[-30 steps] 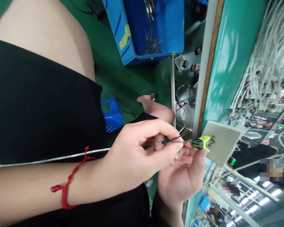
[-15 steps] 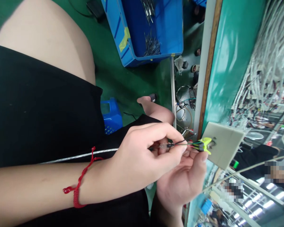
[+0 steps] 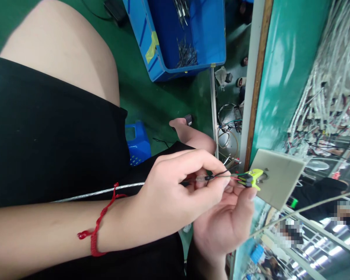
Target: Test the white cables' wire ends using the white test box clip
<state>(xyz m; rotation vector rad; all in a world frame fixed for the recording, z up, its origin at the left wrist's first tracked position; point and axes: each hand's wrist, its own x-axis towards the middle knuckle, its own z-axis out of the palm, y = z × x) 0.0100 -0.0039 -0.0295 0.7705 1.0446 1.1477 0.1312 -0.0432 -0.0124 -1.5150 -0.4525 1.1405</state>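
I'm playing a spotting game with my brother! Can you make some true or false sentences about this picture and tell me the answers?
The left hand has a red string around its wrist. True.

The blue bin is full of apples. False: it holds small metal pieces.

The left hand pinches a black wire. True.

The yellow clip is lying on the floor. False: it is up on the end of the wires, just above the right hand.
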